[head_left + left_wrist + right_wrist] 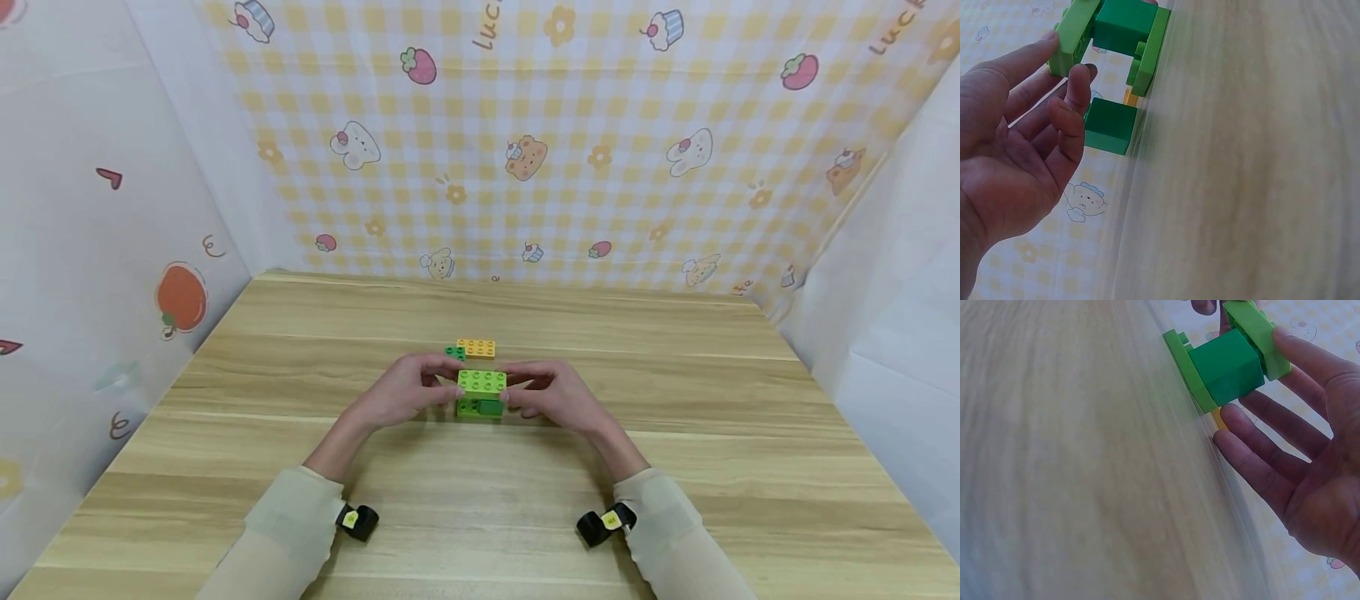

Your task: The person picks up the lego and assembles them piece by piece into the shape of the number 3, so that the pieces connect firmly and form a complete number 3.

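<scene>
A lime-green studded brick (pixel 482 382) is held level at its two ends. My left hand (pixel 406 390) pinches its left end between thumb and fingers, and my right hand (pixel 556 393) does the same at the right. Under it, a dark green block (pixel 1227 369) stands on the right part of a thin lime-green plate (pixel 1152 56), which lies on the table. In the right wrist view the held brick meets or nearly meets the block's top; whether it is pressed on, I cannot tell.
Just behind the hands, a loose dark green brick (pixel 1110 125) and a yellow-orange studded brick (pixel 480 347) lie close together on the wooden table (pixel 480 500). A patterned cloth (pixel 525 125) hangs along the table's back edge, with pale sheets at both sides.
</scene>
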`<control>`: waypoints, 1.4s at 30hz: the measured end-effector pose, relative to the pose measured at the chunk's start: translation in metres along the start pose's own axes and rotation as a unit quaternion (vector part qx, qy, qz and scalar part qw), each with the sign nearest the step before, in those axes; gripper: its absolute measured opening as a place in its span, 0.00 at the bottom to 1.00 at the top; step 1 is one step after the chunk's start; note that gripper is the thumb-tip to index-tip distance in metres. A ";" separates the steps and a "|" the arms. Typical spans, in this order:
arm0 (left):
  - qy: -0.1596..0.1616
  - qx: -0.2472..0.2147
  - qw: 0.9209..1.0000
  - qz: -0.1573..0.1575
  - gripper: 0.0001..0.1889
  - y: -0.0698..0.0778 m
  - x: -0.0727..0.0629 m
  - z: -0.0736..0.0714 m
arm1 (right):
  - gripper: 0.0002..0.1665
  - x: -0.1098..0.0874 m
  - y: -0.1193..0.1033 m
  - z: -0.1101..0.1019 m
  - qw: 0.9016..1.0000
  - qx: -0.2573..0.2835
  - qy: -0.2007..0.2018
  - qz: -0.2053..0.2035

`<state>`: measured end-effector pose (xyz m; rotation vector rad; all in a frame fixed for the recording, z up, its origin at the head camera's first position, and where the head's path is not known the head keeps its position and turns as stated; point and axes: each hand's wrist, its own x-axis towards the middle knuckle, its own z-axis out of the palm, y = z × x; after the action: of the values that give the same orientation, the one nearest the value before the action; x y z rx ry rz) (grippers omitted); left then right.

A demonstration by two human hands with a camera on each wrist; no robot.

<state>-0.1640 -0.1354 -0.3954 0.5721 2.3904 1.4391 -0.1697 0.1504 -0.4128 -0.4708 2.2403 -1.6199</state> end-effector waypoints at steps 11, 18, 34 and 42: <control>-0.002 0.010 1.000 -0.002 0.23 0.000 0.001 0.000 | 0.28 0.000 0.000 -0.001 1.000 0.000 -0.001 -0.002; -0.002 0.013 1.000 -0.003 0.23 0.002 0.001 0.000 | 0.28 0.001 -0.001 -0.001 1.000 0.003 0.004 0.003; 0.012 0.049 0.999 -0.007 0.21 0.003 0.001 0.001 | 0.28 -0.002 -0.005 0.002 0.999 -0.030 0.016 0.002; 0.015 0.062 0.998 -0.008 0.20 0.002 0.002 0.001 | 0.30 -0.003 -0.005 0.002 0.999 -0.041 0.018 -0.001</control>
<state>-0.1654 -0.1332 -0.3942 0.5618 2.5150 1.3081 -0.1663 0.1486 -0.4085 -0.4682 2.3396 -1.5542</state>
